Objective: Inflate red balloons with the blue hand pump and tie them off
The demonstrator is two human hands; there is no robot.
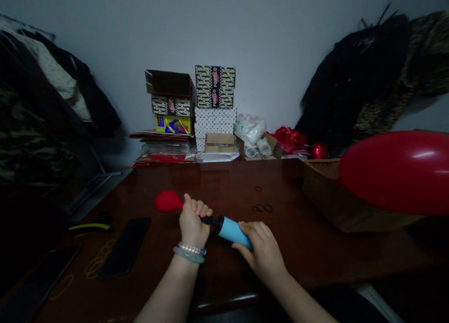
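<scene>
My left hand point(194, 220) is closed around the neck of a small, partly filled red balloon point(169, 202), at the black nozzle of a hand pump. The balloon's round end points left, out past my thumb. My right hand point(263, 250) wraps the light blue barrel of the balloon pump point(234, 233), which slants down to the right from the nozzle. The balloon's mouth and the nozzle tip are hidden inside my left fist. Both hands are above the brown table, near its front edge.
On the table point(196, 178) lie a dark phone point(126, 246), yellow rubber bands point(99, 260) and black bands point(262, 208). A wicker basket point(321, 185) holding a large red balloon point(400, 171) stands at the right. Stacked boxes point(215, 87) and plastic bags point(249, 129) line the back wall.
</scene>
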